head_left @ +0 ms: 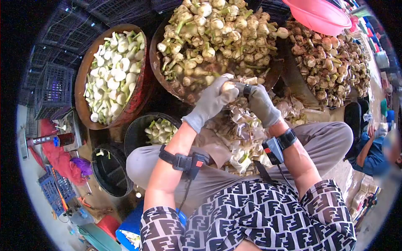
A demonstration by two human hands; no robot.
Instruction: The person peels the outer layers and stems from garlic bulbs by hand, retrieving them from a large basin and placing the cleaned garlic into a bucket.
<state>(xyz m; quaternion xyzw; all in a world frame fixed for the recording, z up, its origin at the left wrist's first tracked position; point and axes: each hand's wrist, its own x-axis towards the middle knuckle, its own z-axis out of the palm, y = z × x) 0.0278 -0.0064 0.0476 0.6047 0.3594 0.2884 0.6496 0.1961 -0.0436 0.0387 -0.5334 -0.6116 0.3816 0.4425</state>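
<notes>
A: What're you seeing from your end, left to right?

B: Ok so, I've got a left pan heaped with white bulbs, then a black tub near its right edge, holding more of them. My left hand, gloved, is closed round a bulb by the near edge of the middle pan.

A: And the right one?

B: Right hand is gloved too, fingers curled round something small and dark, too hidden to name. Loose skins sit below both. Further right there's a brownish heap, a pink basin over its far edge, then another person in blue.
</notes>
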